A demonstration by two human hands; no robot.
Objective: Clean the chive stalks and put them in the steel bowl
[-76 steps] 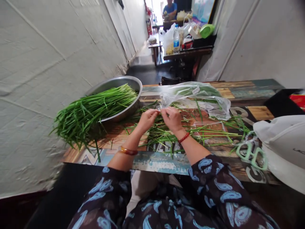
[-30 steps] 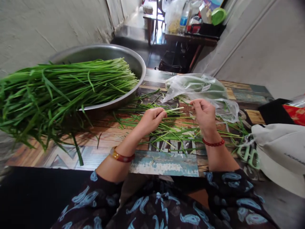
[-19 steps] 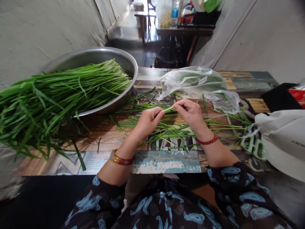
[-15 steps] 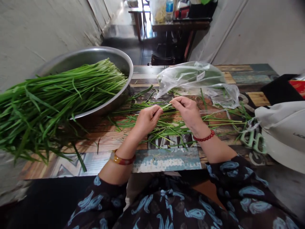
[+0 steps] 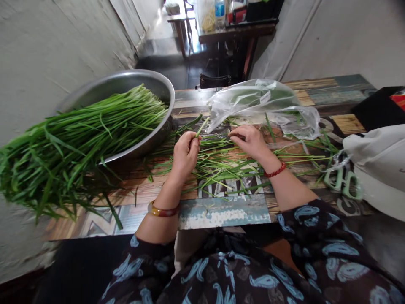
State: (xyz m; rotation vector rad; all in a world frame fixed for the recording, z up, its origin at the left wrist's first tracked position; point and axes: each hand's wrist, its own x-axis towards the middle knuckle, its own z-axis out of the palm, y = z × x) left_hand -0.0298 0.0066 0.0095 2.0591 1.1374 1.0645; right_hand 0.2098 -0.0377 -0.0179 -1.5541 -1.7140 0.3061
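My left hand (image 5: pixel 185 154) is closed around a Chinese chive stalk (image 5: pixel 203 127), whose pale end points up and to the right. To its right, my right hand (image 5: pixel 249 141) is pinched over the table, with a tiny pale scrap at its fingertips that I cannot make out well. Loose chives (image 5: pixel 221 166) lie scattered beneath and between both hands. At the left, a thick bundle of chives (image 5: pixel 104 122) rests in a big steel bowl (image 5: pixel 171 101), its leaves hanging over the rim onto the table.
A clear plastic bag (image 5: pixel 253 101) with greens inside lies behind my hands. Green-handled scissors (image 5: pixel 343 183) and a white cap (image 5: pixel 379 169) are at the right, near a black object (image 5: pixel 373 109). Another table (image 5: pixel 237 33) with a bottle (image 5: pixel 220 14) stands farther back.
My hands have moved apart. The left hand has shifted left with the chive stalk, now tilted upward; the right hand's fingertips have come off the stalk's end. The view has shifted slightly.
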